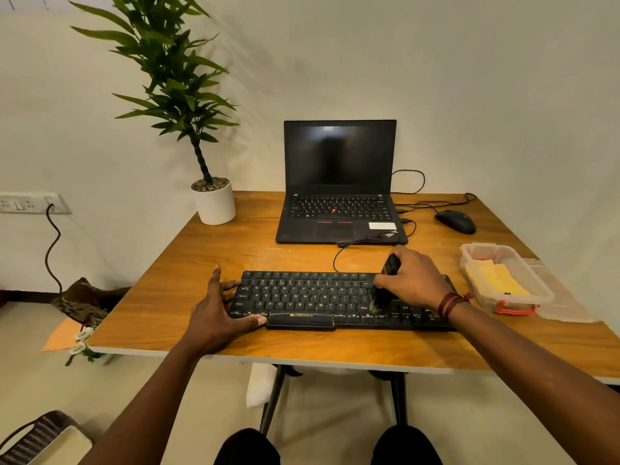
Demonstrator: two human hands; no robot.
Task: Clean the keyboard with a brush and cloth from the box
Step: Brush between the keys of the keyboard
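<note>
Two hands, one keyboard point(302, 297) on the worktop point(201, 256): left hand point(214, 313) spread open, thumb and fingers bracing its left end; right hand point(412, 280) grips one brush point(379, 298), bristles on the right-side keys. One yellow cloth point(496, 280) lies in one clear box point(516, 305).

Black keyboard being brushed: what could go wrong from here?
The right hand holds the dark brush on the right half of the black keyboard; loosened dust could land on the open black laptop behind. Only the left hand braces its left end, so a hard stroke might skew it. The right wrist is close to the clear plastic box; a wide stroke could knock it.
</note>
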